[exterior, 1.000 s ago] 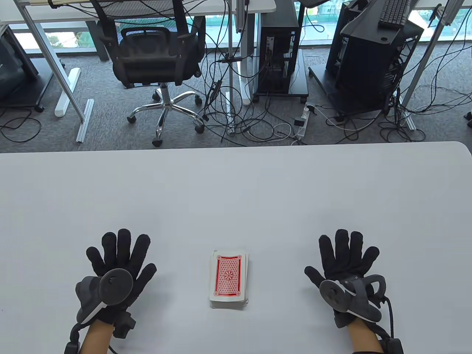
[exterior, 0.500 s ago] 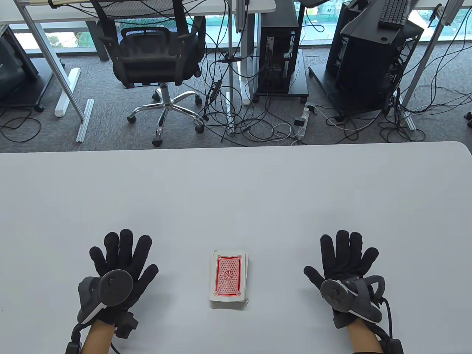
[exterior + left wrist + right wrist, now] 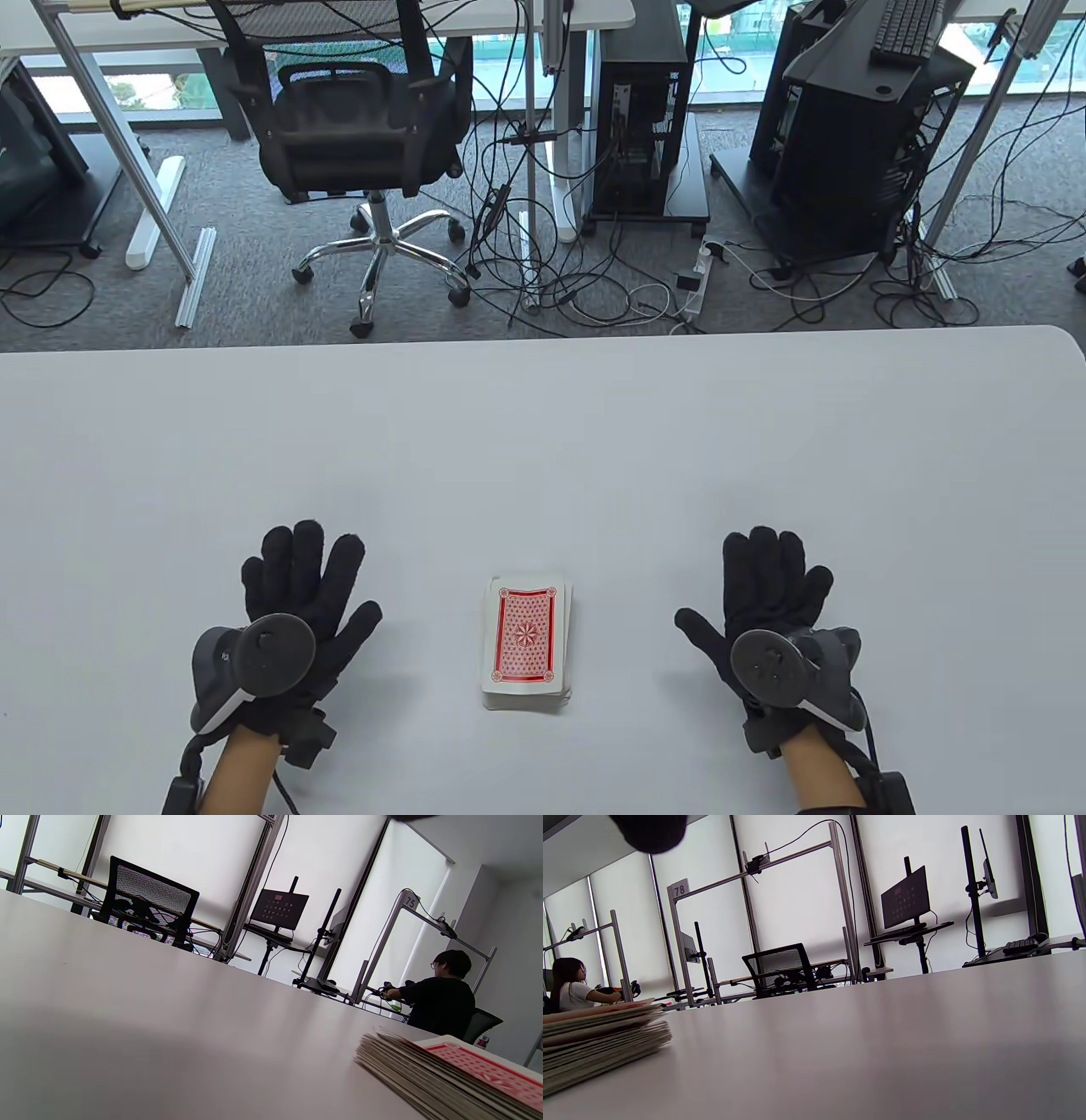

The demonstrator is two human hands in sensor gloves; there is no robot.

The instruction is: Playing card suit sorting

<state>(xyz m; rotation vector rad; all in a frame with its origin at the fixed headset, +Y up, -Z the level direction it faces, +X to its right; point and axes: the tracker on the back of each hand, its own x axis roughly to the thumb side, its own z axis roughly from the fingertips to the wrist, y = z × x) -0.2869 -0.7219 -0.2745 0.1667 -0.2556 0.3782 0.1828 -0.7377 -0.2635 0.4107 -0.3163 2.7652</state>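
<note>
Table view: my left hand (image 3: 297,607) and right hand (image 3: 768,607) lie flat, fingers straight, holding nothing, beside the cards (image 3: 526,641) on the counter (image 3: 543,441).

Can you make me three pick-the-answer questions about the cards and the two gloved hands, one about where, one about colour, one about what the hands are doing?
1. Where is the deck of cards?
A. between the two hands
B. under the left hand
C. at the far table edge

2. What colour is the top card's back?
A. blue
B. red
C. green

3. What are the hands doing?
A. lifting cards
B. gripping the deck
C. holding nothing

Answers:
1 A: it sits between the left hand and the right hand.
2 B: a red pattern shows.
3 C: fingers spread out, clear of the deck.
</note>
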